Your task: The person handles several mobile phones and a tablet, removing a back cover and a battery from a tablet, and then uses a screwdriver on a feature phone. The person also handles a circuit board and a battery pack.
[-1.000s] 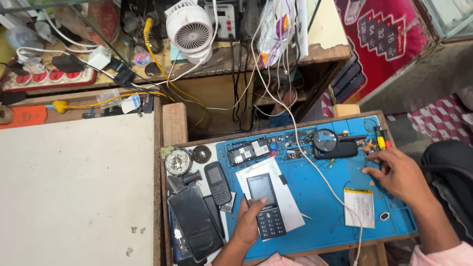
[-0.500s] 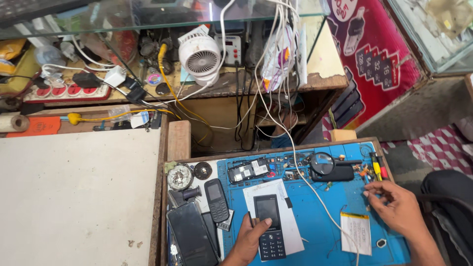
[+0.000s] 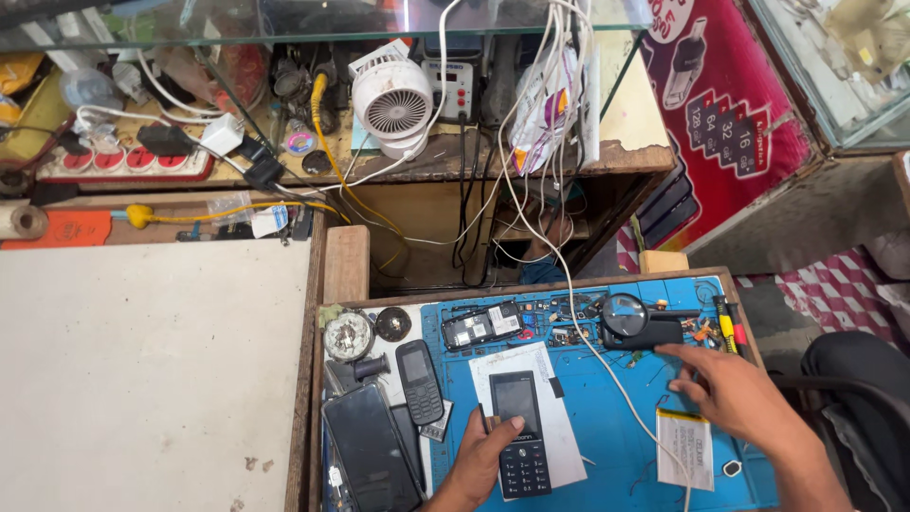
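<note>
The left hand [image 3: 483,453] grips loosely the black keypad phone [image 3: 520,431] on the white paper sheet [image 3: 540,379], at 6 o'clock on the blue work mat [image 3: 607,417]. The right hand [image 3: 730,393] hovers half open and empty, with the black magnifier [image 3: 637,322] at its 11 o'clock and the white flat battery [image 3: 686,448] at its 7 o'clock.

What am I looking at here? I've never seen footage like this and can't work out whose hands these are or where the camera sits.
The camera is worn on a person's head and looks down, so both bare hands belong to the wearer; there is no machine.

The left hand grips a dark keypad phone lying on a white sheet. The right hand hovers with its fingers stretched toward a black magnifier; it holds nothing that I can see.

Everything rests on a blue work mat in a wooden tray. Also there: a second keypad phone, a black smartphone, an opened phone body and a flat battery pack. A small white fan stands on the shelf behind.
</note>
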